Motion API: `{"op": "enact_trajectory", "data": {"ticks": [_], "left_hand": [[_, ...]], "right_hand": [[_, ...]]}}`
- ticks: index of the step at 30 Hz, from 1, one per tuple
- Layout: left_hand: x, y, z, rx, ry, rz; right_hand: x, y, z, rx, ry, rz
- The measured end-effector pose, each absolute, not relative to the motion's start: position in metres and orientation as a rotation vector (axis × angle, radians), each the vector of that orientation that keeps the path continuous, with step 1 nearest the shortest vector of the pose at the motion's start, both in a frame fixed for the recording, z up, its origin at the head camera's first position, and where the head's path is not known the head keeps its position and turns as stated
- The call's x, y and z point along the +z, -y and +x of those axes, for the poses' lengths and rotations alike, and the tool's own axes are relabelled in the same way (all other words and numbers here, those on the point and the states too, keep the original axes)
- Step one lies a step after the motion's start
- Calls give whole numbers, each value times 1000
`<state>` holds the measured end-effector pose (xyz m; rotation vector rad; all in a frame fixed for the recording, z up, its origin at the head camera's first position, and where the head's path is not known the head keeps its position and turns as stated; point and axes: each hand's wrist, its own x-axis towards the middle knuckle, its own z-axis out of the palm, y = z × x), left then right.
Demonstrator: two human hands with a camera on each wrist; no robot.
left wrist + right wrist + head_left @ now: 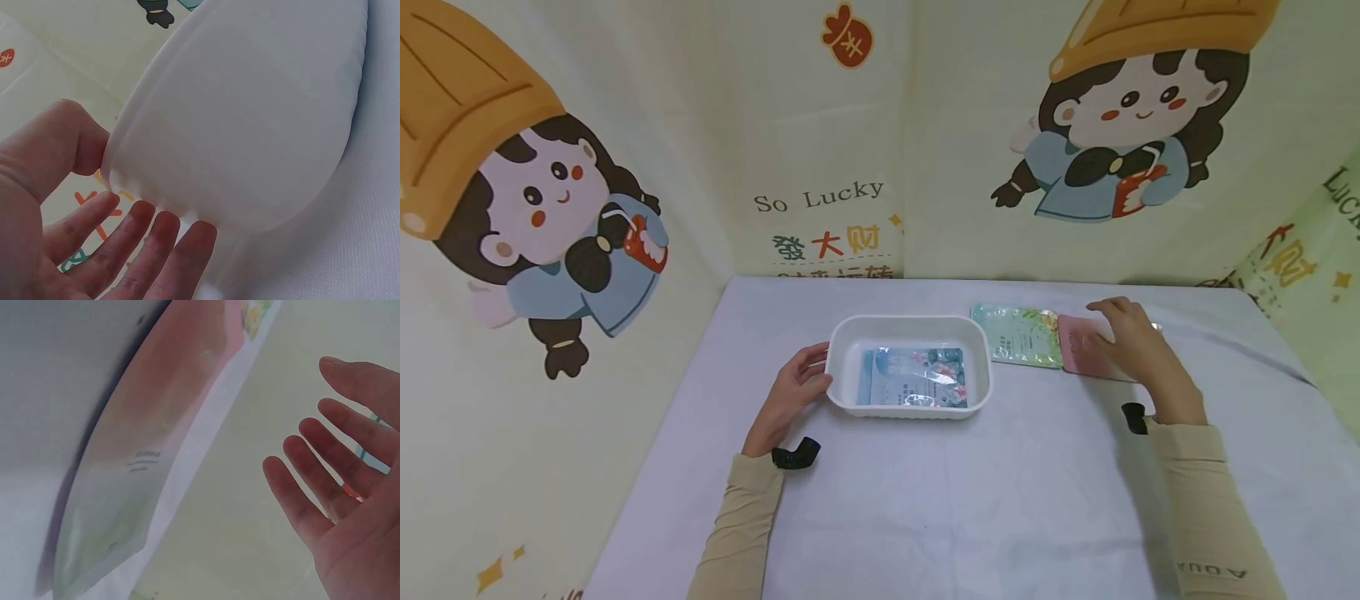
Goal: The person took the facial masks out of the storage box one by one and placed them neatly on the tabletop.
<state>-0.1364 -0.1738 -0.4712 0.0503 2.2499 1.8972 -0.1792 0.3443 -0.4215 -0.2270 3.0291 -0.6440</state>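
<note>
Nearest the viewer, two beige sleeves (737,525) are seen reaching in over a white cloth (940,508), lettering being printed on the right one; a black piece (796,454) is worn at the left wrist and another at the right. The left hand (788,392) is set at the left end of a white tray (910,412), its fingers spread and fairly straight, the fingertips laid against the outer wall and the thumb placed at the rim. Inside the tray, a blue packet (919,379) is laid flat, with a paler blue edge shown at its left side. The right hand (1135,337) is held above a pink packet (1081,346), well apart from the tray; its fingers are spread wide and gently bent, and nothing is held. In the right wrist view the pink packet is seen shading to pale green at one end, with small print that cannot be read. A green packet (1018,336) is laid between tray and pink packet, its right edge met by the pink one; whether the tray is touched cannot be told. Behind the cloth, a cream backdrop (820,125) is hung, printed with cartoon figures (1120,100) and "So Lucky".
</note>
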Motion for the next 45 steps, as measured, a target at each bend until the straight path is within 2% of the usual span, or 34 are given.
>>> {"op": "enact_trajectory", "data": {"ticks": [12,21,29,45], "left_hand": [[-471,173,-137,1901,-2247,49],[-472,173,-139,1900,-2252,46],[-471,173,-137,1898,-2243,48],[-468,171,-136,1909,-2217,48]], "right_hand": [[-407,-318,-172,-637,-3031,-417],[-404,-294,-167,-713,-3025,-451],[-409,-274,-163,-684,-3104,-651],[-402,-237,-157,-595,-3045,-718]]}}
